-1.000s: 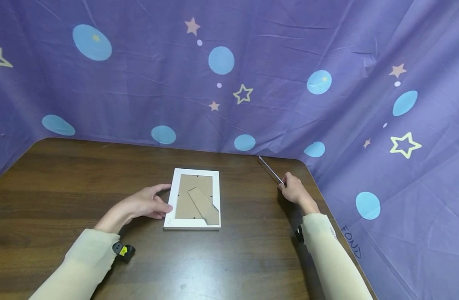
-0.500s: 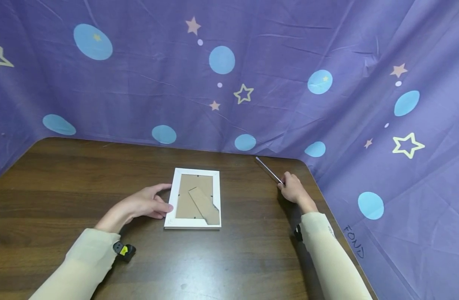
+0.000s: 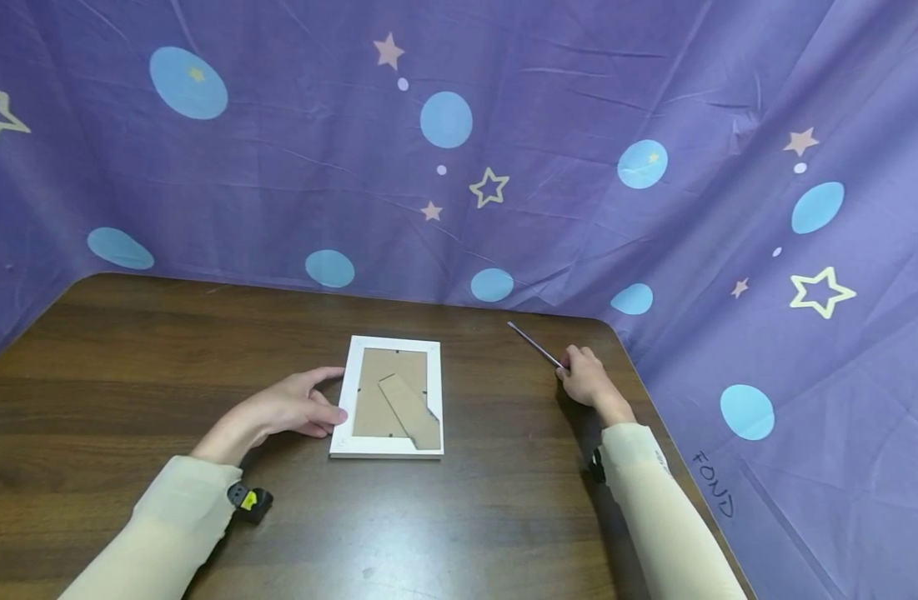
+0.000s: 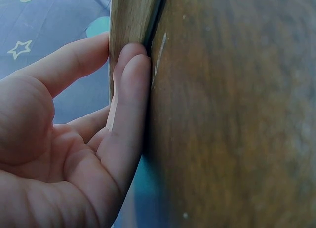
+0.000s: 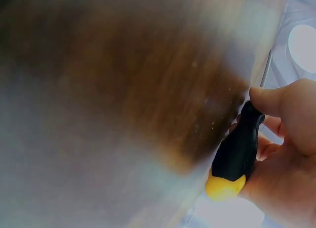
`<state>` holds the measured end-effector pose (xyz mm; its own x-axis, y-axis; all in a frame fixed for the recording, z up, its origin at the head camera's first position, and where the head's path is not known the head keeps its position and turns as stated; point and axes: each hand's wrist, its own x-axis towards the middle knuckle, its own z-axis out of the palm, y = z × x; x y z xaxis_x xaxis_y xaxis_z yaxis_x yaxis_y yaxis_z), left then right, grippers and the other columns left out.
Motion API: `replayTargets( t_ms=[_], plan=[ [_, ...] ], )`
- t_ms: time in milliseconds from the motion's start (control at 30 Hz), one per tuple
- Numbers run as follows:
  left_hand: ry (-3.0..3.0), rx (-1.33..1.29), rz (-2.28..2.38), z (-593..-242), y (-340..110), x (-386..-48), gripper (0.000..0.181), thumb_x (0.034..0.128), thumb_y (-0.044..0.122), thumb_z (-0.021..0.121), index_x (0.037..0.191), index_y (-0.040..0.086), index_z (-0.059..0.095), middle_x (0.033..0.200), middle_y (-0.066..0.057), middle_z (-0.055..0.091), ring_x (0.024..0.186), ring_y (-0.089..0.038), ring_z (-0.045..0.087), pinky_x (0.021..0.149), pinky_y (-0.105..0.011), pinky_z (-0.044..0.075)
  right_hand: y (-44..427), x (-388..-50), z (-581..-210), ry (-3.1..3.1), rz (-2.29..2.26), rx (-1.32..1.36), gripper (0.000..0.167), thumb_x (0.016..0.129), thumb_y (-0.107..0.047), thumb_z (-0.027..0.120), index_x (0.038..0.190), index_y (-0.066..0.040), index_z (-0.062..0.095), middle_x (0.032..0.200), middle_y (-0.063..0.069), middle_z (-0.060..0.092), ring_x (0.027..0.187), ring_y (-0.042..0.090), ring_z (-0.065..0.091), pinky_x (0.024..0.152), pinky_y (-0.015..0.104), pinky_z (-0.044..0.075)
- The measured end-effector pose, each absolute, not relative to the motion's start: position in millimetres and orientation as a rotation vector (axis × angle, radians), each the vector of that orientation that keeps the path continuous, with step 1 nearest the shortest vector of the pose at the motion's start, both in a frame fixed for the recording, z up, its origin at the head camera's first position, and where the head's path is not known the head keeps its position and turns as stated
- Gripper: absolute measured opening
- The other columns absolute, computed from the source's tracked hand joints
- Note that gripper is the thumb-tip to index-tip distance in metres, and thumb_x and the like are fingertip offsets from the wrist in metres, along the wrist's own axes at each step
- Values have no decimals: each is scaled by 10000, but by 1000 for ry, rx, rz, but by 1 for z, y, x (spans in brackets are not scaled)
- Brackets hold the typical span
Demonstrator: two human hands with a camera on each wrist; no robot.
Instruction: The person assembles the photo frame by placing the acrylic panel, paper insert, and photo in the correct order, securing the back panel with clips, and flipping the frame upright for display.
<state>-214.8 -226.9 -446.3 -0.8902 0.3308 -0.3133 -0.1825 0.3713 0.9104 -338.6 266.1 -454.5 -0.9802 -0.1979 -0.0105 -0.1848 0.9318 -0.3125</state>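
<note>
A white picture frame [image 3: 387, 446] lies back side up on the table in the head view, its brown backing board [image 3: 379, 417] and slanting stand leg [image 3: 409, 412] showing. My left hand [image 3: 293, 406] holds its left edge, thumb on the white rim and fingers against the side. In the left wrist view the wooden side [image 4: 131, 20] of the frame shows beside the fingertips. At the right of the table, my right hand [image 3: 586, 379] grips a screwdriver [image 5: 239, 144] by its black and yellow handle. The screwdriver's metal shaft [image 3: 535, 344] points toward the back left, apart from the frame.
The dark wooden table [image 3: 203, 358] has rounded back corners. A purple curtain [image 3: 278, 167] with stars and blue spots hangs along its back and right sides. Bands with small black devices [image 3: 250, 502] sit on the wrists.
The screwdriver's tip has swung slightly left and toward me, while my right hand has barely moved. My left hand and the picture frame stay in place.
</note>
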Motion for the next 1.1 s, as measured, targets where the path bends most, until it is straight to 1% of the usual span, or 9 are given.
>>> replayTargets(
  t_ms=[133, 267, 500, 733, 800, 867, 967, 1100],
  plan=[
    [2197, 133, 1533, -447, -227, -214, 932, 952, 75, 765, 1653, -64, 167, 987, -168, 710, 831, -227, 707, 795, -371, 671, 263, -338, -453, 3045, -431, -278, 131, 1086, -147, 565, 1124, -23, 572, 1180, 229, 534, 1090, 474, 525, 892, 610, 499],
    [2196, 142, 1539, -447, -227, -214, 929, 949, 73, 765, 1650, -68, 172, 982, -170, 713, 827, -226, 707, 786, -365, 669, 261, -336, -452, 3036, -381, -239, 150, 1093, -184, 552, 1151, -48, 573, 1233, 229, 527, 1130, 487, 511, 889, 658, 489],
    [2192, 120, 1543, -446, -225, -214, 929, 938, 76, 776, 1652, -50, 196, 973, -166, 713, 825, -225, 706, 782, -353, 667, 259, -335, -449, 3044, -313, -188, 245, 1078, -263, 592, 1216, -61, 598, 1310, 230, 540, 1243, 500, 492, 970, 698, 458],
    [2206, 110, 1518, -445, -224, -214, 933, 941, 90, 781, 1654, -48, 195, 985, -170, 715, 837, -228, 711, 796, -368, 668, 250, -330, -443, 3120, -147, -247, 325, 1056, -285, 625, 1301, -71, 619, 1404, 240, 535, 1325, 519, 455, 1026, 734, 414],
    [2211, 111, 1507, -445, -224, -214, 930, 946, 95, 780, 1653, -50, 194, 990, -169, 716, 841, -227, 713, 799, -372, 669, 242, -326, -440, 3179, -112, -290, 352, 1043, -286, 639, 1325, -77, 630, 1401, 229, 544, 1318, 511, 459, 1028, 727, 415],
    [2214, 110, 1503, -444, -224, -214, 926, 948, 95, 779, 1651, -53, 195, 994, -172, 716, 844, -231, 716, 802, -378, 670, 231, -322, -435, 3241, -136, -338, 367, 1028, -284, 654, 1336, -86, 644, 1370, 216, 562, 1281, 497, 482, 995, 702, 441],
    [2232, 112, 1488, -443, -224, -214, 917, 951, 100, 778, 1647, -59, 203, 1002, -174, 714, 845, -233, 718, 803, -385, 672, 209, -312, -423, 3277, -305, -418, 373, 1011, -274, 671, 1333, -87, 655, 1324, 207, 588, 1220, 478, 532, 943, 664, 488],
    [2271, 116, 1460, -442, -224, -214, 909, 943, 105, 789, 1637, -68, 228, 1001, -173, 708, 832, -237, 716, 793, -393, 675, 174, -293, -409, 3141, -676, -518, 438, 1016, -242, 681, 1392, -30, 605, 1329, 230, 596, 1209, 428, 601, 995, 586, 542]
  ],
)
